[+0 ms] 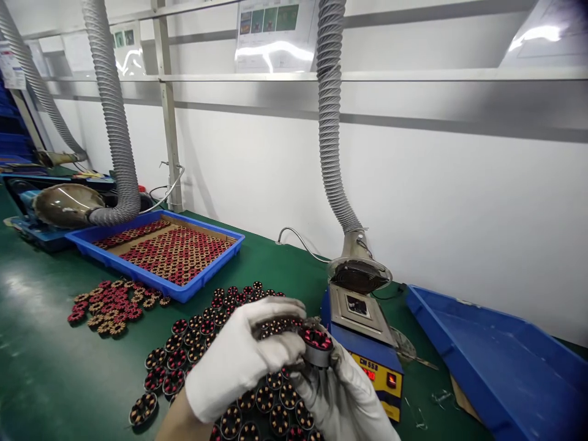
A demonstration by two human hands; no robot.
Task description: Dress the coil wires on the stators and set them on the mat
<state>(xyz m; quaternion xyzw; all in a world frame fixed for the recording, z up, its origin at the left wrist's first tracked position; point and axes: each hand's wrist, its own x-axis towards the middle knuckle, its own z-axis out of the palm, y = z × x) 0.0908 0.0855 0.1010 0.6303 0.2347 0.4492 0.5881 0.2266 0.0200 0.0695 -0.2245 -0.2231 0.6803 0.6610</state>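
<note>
My left hand (pixel 250 349), in a white glove, curves over from the left with its fingertips at a round part. That part (pixel 318 346) has a grey metal ring and a red and black inside, its open side facing up. Around its right side and underneath are the darkened glove fingers of my right hand (pixel 340 386). Below and behind both hands lie many black ring parts (pixel 174 359) with red or tan insides. Whether the left fingertips also pinch something small cannot be made out.
A blue soldering unit (pixel 362 324) with a metal top stands right of my hands, under a hose hood (pixel 358 272). A blue tray (pixel 184 291) of red and tan parts sits back left, loose parts (pixel 108 306) before it. Another blue tray (pixel 505 361) lies right.
</note>
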